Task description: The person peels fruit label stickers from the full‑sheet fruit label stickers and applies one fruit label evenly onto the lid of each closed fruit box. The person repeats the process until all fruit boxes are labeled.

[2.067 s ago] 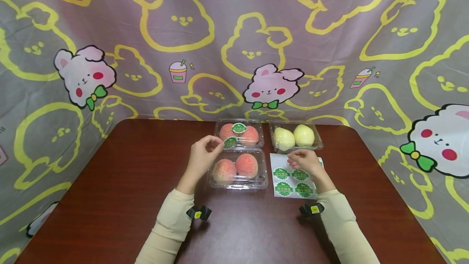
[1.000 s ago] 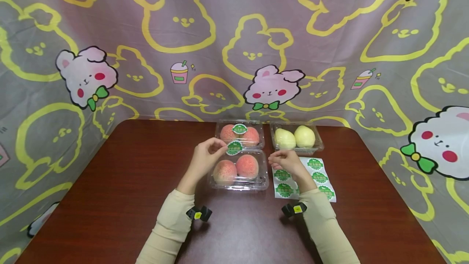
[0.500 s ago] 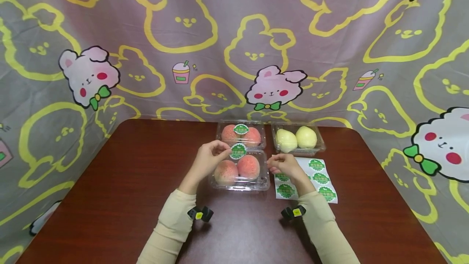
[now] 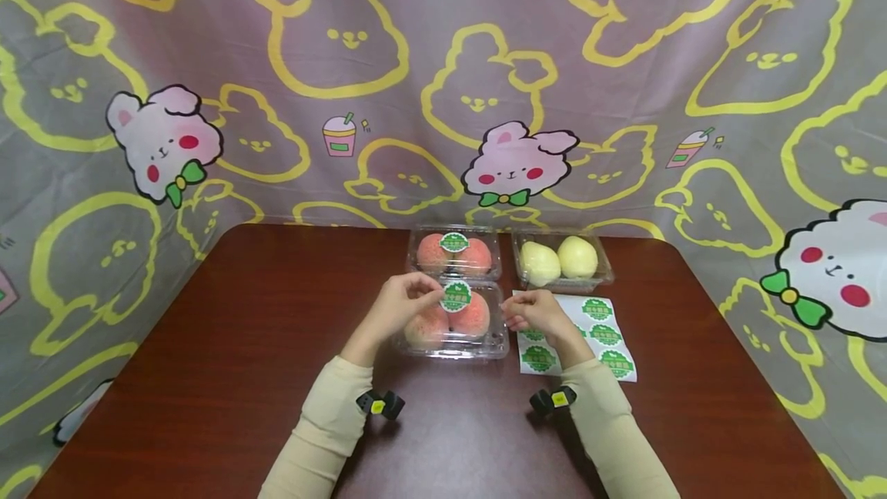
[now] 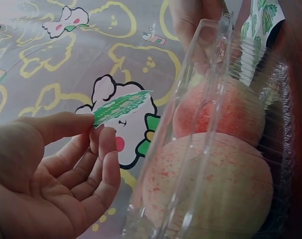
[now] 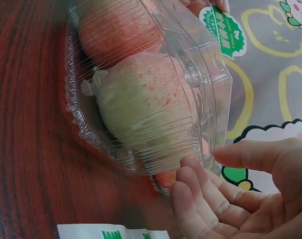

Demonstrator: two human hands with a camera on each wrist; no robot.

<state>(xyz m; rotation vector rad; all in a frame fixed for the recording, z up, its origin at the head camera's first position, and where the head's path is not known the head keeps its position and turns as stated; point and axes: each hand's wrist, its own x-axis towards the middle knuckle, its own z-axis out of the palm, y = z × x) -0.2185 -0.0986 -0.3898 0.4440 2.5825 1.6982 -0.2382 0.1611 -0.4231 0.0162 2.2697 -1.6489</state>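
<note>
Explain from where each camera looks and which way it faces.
Head: head-worn, facing forward and down at the table; left hand, right hand and sleeves show.
Left wrist: on that wrist, facing the sticker and front peach box; mainly the left hand shows.
Right wrist: on that wrist, facing the box from its other end; mainly the right hand shows.
Both wrist views share sticker and box.

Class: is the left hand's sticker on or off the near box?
Off: the left hand pinches the sticker; the left wrist view shows it apart from the near box.
</note>
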